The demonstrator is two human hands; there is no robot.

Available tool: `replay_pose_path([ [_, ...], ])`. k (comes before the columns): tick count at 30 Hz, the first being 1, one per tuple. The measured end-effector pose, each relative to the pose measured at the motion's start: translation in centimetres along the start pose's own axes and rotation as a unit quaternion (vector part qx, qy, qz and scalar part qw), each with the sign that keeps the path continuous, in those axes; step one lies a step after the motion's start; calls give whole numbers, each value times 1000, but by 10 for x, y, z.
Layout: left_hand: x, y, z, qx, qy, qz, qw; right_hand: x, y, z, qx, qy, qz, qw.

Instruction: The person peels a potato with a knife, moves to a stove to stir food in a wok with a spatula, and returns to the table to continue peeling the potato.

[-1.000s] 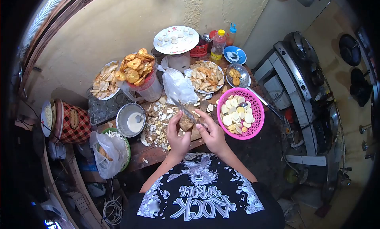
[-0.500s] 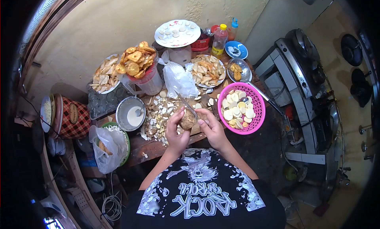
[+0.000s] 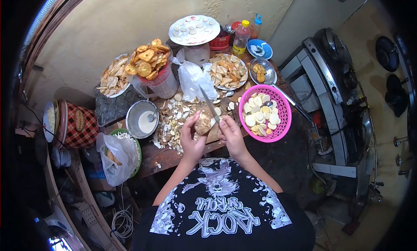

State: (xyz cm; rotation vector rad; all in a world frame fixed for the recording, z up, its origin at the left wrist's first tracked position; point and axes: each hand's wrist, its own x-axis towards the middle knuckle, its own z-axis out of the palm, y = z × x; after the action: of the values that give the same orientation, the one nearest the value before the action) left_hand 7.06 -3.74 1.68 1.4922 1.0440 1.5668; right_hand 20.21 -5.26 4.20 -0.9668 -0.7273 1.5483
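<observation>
My left hand (image 3: 192, 140) is wrapped around a brown-skinned tuber (image 3: 203, 124). A pale patch shows at the tuber's right side. My right hand (image 3: 231, 138) is closed on a knife (image 3: 210, 104), its blade pointing up and away from me beside the tuber. Under and beyond my hands, peelings and pale scraps (image 3: 171, 129) lie scattered over the wooden table (image 3: 150, 162). Right of my right hand stands a pink basket (image 3: 284, 121) of pale round slices (image 3: 259, 112) with a spoon among them.
Beyond the hands are a white plastic bag (image 3: 193, 84), a plate of fried triangles (image 3: 228, 73) and a container topped with fried slices (image 3: 150, 60). A grey bucket (image 3: 142, 121) with white liquid stands left. A skimmer (image 3: 263, 71) extends its handle past the basket. The stove (image 3: 321, 68) is far right.
My right hand has moved slightly right and down with the knife, and its blade has swung more upright. A pale patch now shows on the tuber.
</observation>
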Motion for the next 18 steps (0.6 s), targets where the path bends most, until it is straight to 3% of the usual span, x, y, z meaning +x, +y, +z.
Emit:
replay_pose_path([
  [4,-2,-13,5,-129,5,-106,986,4,-4,2,38,76,65,994],
  [7,-2,-15,-4,-281,75,-288,912,17,10,-23,7,118,40,992],
  [9,1,-14,-7,-279,69,-285,914,29,34,-52,-142,99,-30,984],
  [12,6,-4,-9,-340,55,-347,872,17,18,-50,-428,131,-5,894],
  [15,3,-12,-12,-410,45,-416,810,7,-1,-38,-400,89,-47,911],
  [18,4,-10,-11,-463,23,-427,776,-9,-24,-17,-444,18,-127,887],
])
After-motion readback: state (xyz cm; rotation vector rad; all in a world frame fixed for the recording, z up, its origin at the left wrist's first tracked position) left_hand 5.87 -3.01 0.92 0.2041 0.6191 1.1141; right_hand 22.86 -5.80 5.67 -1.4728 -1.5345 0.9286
